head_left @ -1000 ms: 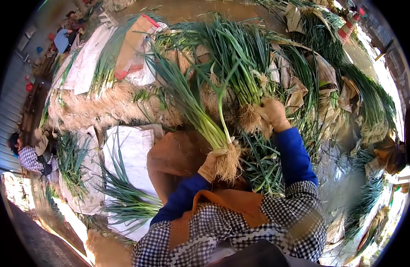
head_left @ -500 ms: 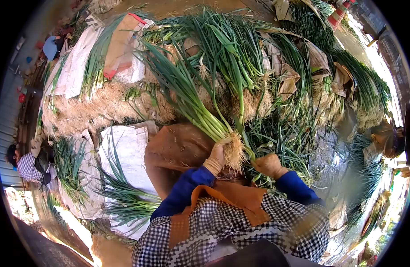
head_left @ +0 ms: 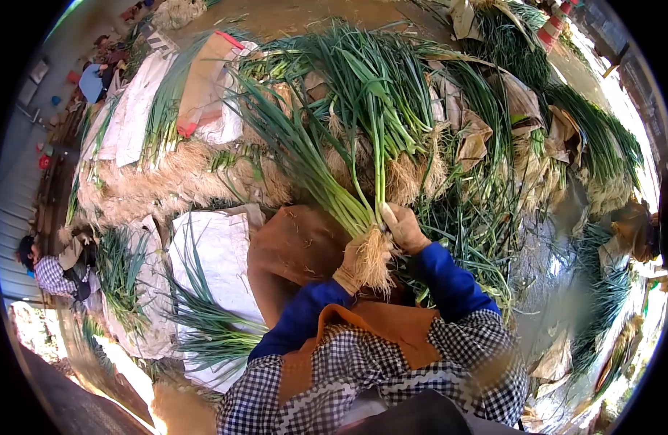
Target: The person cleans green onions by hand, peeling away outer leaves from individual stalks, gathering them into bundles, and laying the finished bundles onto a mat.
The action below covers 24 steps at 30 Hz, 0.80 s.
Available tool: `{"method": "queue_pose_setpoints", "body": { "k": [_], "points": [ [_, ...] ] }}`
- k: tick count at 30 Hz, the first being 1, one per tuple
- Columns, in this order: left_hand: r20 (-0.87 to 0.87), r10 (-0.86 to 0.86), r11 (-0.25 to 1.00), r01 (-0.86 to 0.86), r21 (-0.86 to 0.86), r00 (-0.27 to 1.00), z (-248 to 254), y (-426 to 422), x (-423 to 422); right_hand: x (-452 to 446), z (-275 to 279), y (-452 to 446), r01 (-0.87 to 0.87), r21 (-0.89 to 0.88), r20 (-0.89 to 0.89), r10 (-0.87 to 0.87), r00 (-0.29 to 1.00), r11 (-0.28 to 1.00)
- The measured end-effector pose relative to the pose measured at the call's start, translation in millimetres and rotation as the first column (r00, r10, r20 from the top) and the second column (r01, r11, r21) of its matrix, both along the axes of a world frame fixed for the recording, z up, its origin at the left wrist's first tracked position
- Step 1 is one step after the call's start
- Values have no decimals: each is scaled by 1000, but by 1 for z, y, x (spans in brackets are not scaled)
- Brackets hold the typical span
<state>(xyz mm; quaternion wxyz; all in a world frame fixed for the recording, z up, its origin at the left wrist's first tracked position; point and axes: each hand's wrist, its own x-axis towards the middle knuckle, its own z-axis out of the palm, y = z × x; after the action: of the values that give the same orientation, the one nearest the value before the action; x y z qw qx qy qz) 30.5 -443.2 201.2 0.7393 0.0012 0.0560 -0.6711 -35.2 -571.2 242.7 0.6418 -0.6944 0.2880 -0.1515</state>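
Note:
My left hand [head_left: 350, 262], in a pale glove, is closed around the root end of a bunch of green garlic [head_left: 326, 185]. The bunch leans up and left, and its hairy roots [head_left: 375, 267] hang over my fingers. Close beside it, my gloved right hand [head_left: 406, 228] is closed at the base of a green garlic stalk [head_left: 379, 163], thumb on top. That stalk stands nearly upright against the bunch. Below both hands, a brown cloth [head_left: 294, 239] covers my lap.
A long heap of green garlic [head_left: 392, 94] lies in front, roots toward me. A white sack [head_left: 214, 250] with loose stalks [head_left: 221, 330] is at my left. Loose leaves [head_left: 468, 239] and wet ground [head_left: 533, 264] are at right. A person [head_left: 55, 268] sits far left.
My right hand has moved up and left to the bunch, and the stalk in it has straightened beside the others. My left hand stays at the roots.

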Motion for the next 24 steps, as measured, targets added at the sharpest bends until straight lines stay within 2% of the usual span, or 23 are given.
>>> {"method": "queue_pose_setpoints", "body": {
  "k": [1,2,3,4,6,7,8,10,11,12,13,14,15,16,18,19,20,21,22,23,24],
  "points": [
    [14,-68,996,67,61,998,0,3,-2,-10,-6,-8,-22,-506,36,47,998,862],
    [25,-138,984,134,121,990,2,5,-3,-25,-12,-22,-10,-874,46,105,993,486],
    [-25,-131,990,133,53,991,6,5,-4,-38,9,-26,-233,-967,-230,41,972,101],
    [30,-92,994,93,-59,995,-11,2,-4,-49,5,-41,-433,-896,-438,-37,898,96],
    [-56,-137,969,123,-212,989,15,7,14,-59,-12,-78,-540,-823,-565,-141,813,178],
    [-15,-98,904,83,-419,995,27,6,20,-46,-2,-92,-440,-849,-512,-250,822,293],
    [-15,-81,778,53,-626,997,39,-4,23,-29,13,-103,-322,-860,-467,-354,811,397],
    [82,-66,606,105,-789,994,49,-20,39,15,39,-121,-101,-929,-248,-396,884,356],
    [100,148,715,-36,-698,984,52,-14,31,40,39,-136,-225,-901,-374,-398,838,372],
    [155,168,779,-35,-627,974,27,-16,37,61,34,-148,-340,-857,-488,-399,776,386],
    [270,131,953,-46,-299,954,8,-5,42,72,33,-152,-381,-835,-530,-398,748,396],
    [357,59,994,-88,66,932,-10,10,45,82,32,-156,-423,-811,-573,-398,717,405],
    [370,-20,997,-8,74,929,-28,16,47,88,11,-172,-415,-817,-562,-388,730,401],
    [241,77,997,-81,5,967,18,12,29,88,21,-169,-410,-822,-554,-389,736,395],
    [81,122,973,-103,-208,989,7,8,24,66,47,-149,-297,-788,-523,-331,786,538],
    [-7,109,946,-106,-308,994,11,6,24,44,46,-142,-260,-827,-415,-228,881,499],
    [-19,112,948,-113,-299,994,19,9,21,21,44,-136,-245,-823,-289,-6,957,512],
    [106,143,986,-133,-96,984,29,10,19,9,46,-116,-143,-433,-254,31,967,890],
    [234,141,980,-169,105,962,33,11,17,-3,46,-92,-96,-283,-115,66,991,954],
    [275,-8,990,-32,140,961,-12,14,22,-8,45,-61,41,-48,68,-38,997,998],
    [312,-156,979,106,172,937,-57,17,27,-18,34,-53,-28,76,-77,34,996,997]
  ]
}}
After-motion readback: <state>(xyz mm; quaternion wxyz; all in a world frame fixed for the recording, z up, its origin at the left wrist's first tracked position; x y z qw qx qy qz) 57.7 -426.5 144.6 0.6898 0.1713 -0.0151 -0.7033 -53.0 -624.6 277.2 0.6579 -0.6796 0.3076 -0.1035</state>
